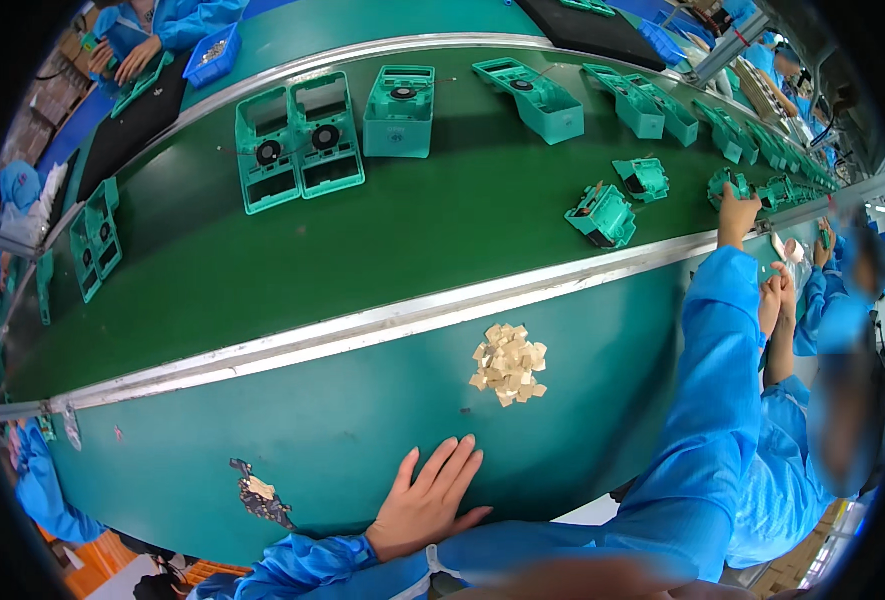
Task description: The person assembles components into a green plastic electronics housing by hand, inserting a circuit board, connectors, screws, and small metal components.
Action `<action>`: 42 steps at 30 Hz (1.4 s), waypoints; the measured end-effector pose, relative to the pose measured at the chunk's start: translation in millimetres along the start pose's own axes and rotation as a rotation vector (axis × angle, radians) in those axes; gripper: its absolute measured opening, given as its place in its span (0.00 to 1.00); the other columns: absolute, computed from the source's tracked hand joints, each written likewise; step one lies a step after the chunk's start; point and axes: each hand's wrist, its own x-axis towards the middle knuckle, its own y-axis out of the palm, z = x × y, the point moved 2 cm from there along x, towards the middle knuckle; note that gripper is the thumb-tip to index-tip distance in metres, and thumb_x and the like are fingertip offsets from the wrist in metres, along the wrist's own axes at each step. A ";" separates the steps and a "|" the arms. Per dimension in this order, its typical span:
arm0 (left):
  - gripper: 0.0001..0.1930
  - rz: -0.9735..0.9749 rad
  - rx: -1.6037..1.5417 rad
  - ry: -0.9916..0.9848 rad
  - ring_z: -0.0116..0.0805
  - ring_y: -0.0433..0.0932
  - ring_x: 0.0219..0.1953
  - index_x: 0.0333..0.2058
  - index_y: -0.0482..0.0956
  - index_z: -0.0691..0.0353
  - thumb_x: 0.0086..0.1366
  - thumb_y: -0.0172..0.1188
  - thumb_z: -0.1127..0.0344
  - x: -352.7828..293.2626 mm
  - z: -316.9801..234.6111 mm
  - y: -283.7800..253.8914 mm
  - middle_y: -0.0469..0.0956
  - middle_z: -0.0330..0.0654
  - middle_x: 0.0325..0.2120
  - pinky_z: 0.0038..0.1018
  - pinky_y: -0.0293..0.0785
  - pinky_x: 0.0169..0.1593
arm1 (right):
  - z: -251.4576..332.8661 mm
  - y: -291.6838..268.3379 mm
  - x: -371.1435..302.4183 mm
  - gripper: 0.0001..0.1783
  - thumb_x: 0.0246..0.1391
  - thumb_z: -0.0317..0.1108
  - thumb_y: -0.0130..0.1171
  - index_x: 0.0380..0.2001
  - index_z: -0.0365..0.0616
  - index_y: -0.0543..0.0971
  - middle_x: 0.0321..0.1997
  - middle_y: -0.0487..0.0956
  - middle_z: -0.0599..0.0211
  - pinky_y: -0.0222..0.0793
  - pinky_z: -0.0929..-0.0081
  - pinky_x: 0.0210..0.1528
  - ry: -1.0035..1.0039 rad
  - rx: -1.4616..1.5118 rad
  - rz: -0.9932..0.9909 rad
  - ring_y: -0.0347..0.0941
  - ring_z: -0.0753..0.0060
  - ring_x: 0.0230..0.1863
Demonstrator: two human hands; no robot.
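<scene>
My left hand (pixel 431 500) rests palm down on the green worktable (pixel 363 400), fingers stretched out and holding nothing. Beyond its fingertips lies a heap of small beige square pieces (pixel 509 365). My right arm stretches far out to the right over the metal rail. At the belt's near edge, my right hand (pixel 738 215) has its fingers closed on a small green plastic housing (pixel 728 186); its fingertips are partly hidden. Two more small housings, one with dark parts (pixel 603 215) and one behind it (pixel 643 179), sit on the belt to the left of that hand.
A dark green conveyor belt (pixel 393 240) carries several larger green plastic casings (pixel 400 125), some with round black speakers. A metal rail (pixel 383 318) divides belt from table. A dark speckled scrap (pixel 261 495) lies left. A co-worker's hands (pixel 778 300) are close at right; others work across.
</scene>
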 end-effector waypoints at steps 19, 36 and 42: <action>0.41 -0.517 -0.453 -0.077 0.58 0.60 0.67 0.64 0.59 0.68 0.59 0.69 0.57 -9.8 -7.6 -6.3 0.59 0.59 0.65 0.49 0.56 0.68 | 167.4 -232.4 -393.7 0.38 0.57 0.25 0.63 0.66 0.41 0.56 0.48 0.75 0.61 0.75 0.74 0.46 0.262 1.119 1.297 0.76 0.74 0.45; 0.21 -0.777 -0.452 -0.266 0.50 0.73 0.56 0.53 0.72 0.66 0.62 0.62 0.76 -83.3 15.3 -32.1 0.74 0.53 0.54 0.39 0.69 0.59 | 162.3 -295.6 -499.6 0.37 0.59 0.28 0.63 0.67 0.35 0.56 0.43 0.81 0.59 0.72 0.78 0.43 0.079 0.857 1.314 0.77 0.76 0.37; 0.25 -0.621 -0.523 -0.185 0.52 0.72 0.58 0.55 0.71 0.63 0.58 0.65 0.74 -82.5 9.9 -30.4 0.72 0.52 0.58 0.41 0.67 0.61 | 185.4 -287.5 -481.9 0.37 0.57 0.33 0.66 0.66 0.37 0.62 0.50 0.81 0.56 0.70 0.68 0.54 -0.360 0.774 1.162 0.75 0.67 0.46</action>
